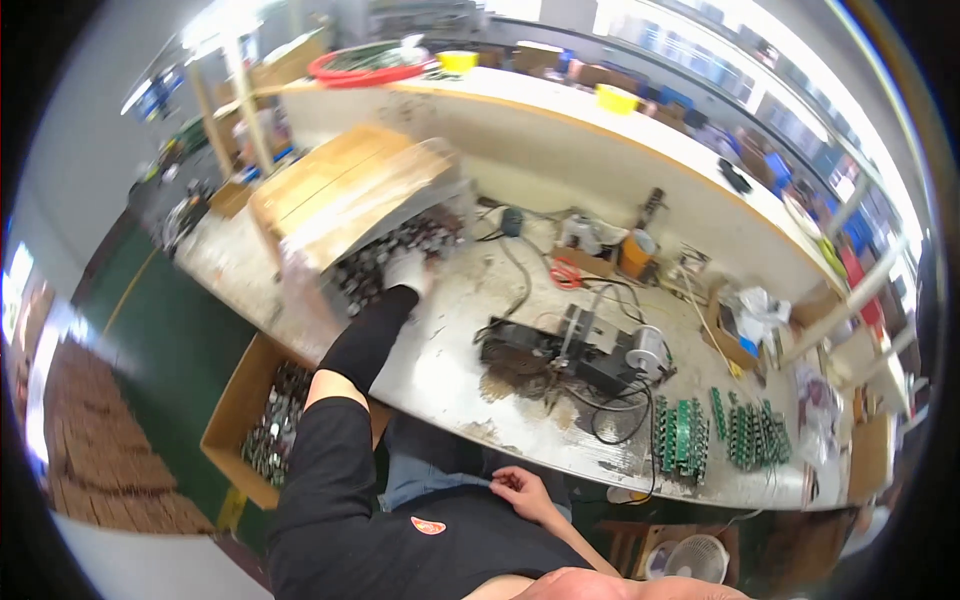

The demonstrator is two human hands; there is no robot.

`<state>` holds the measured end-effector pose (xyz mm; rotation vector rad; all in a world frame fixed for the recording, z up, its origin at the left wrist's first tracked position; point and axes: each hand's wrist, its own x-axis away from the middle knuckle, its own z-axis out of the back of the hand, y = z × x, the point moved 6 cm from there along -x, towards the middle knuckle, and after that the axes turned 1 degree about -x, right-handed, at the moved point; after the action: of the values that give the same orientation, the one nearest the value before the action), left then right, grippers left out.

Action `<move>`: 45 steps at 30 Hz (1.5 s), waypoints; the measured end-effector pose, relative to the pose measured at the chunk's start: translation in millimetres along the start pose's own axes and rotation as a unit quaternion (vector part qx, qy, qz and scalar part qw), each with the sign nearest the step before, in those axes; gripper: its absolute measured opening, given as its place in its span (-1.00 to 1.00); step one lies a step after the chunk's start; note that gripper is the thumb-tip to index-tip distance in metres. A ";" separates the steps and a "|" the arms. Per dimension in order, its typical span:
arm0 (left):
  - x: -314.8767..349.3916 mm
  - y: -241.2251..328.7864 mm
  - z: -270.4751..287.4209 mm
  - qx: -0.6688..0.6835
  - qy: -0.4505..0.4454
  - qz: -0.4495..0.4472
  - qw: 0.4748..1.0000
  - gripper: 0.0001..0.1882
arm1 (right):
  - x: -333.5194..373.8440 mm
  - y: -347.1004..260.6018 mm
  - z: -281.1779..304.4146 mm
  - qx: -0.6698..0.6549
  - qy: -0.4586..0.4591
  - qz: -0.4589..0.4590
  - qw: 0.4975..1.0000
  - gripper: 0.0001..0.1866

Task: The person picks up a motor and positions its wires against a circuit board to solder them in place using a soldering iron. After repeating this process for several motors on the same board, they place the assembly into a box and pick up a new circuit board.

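My left hand (408, 272), in a white glove, reaches to the mouth of a cardboard box (350, 178) lying on the bench. Small dark and silvery parts (362, 272) spill from that box around the hand. Its fingers are blurred and partly hidden, so a grip on any part cannot be made out. My right hand (524, 494), bare, rests by my lap below the bench edge, its fingers loosely bent and apart, holding nothing. A black bench machine (520, 348) with a motor and a white spool (648, 350) stands on the bench to the right.
Rows of green circuit boards (682, 438) lie at the bench's right end. A carton (232, 440) of small metal parts stands below on the left. Cables (522, 275) trail behind the machine. A raised shelf (540, 88) runs along the back, and a fan (697, 560) sits below.
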<state>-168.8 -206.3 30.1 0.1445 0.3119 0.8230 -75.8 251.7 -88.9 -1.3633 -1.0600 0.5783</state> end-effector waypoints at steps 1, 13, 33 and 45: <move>-14.3 -39.0 -24.0 -0.030 0.000 0.004 1.000 -0.57 | 3.3 -1.4 5.1 0.019 -0.008 -0.007 1.000 -0.72; -2.8 18.7 -18.2 -0.066 0.031 -0.041 0.997 -0.63 | 40.3 -11.1 36.6 -0.079 0.100 -0.021 0.992 -0.70; 132.9 23.9 6.8 0.104 0.040 -0.143 0.983 -0.81 | 146.6 -122.5 337.5 0.410 0.629 -0.056 0.658 -0.62; 151.2 5.8 134.3 0.361 0.095 -0.070 0.925 -0.78 | 186.1 -115.9 369.1 0.409 0.675 -0.047 0.613 -0.85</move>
<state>-32.4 -91.5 125.6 0.7287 0.7946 0.5470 -336.8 572.5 26.7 -0.5292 0.4218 -0.1758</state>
